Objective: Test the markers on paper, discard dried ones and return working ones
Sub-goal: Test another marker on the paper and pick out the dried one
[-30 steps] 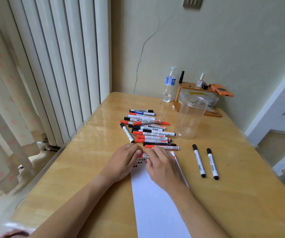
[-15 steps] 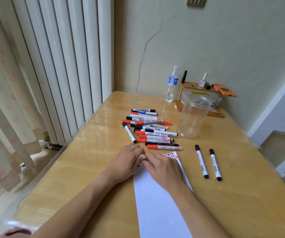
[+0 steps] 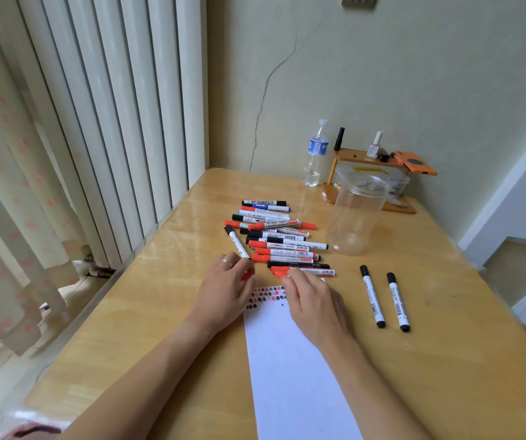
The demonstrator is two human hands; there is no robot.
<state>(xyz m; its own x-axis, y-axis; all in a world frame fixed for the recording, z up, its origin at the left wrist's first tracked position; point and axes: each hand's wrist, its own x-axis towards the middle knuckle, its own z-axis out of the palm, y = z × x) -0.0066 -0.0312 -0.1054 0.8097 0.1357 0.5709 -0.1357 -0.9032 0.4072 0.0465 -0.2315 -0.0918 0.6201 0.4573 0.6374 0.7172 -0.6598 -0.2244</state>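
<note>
Left hand (image 3: 223, 289) is pinching a small red cap (image 3: 246, 275) | right hand (image 3: 311, 300) is reaching, fingertips curling onto the red-capped white plastic marker (image 3: 303, 272) lying just beyond the white paper sheet (image 3: 293, 360) | light, stiff, slick barrel: best gripping mid-body.

Soft daylight, seemingly from the left, glares on the table (image 3: 173, 249); wide-angle edges bend, detail slightly soft
</note>
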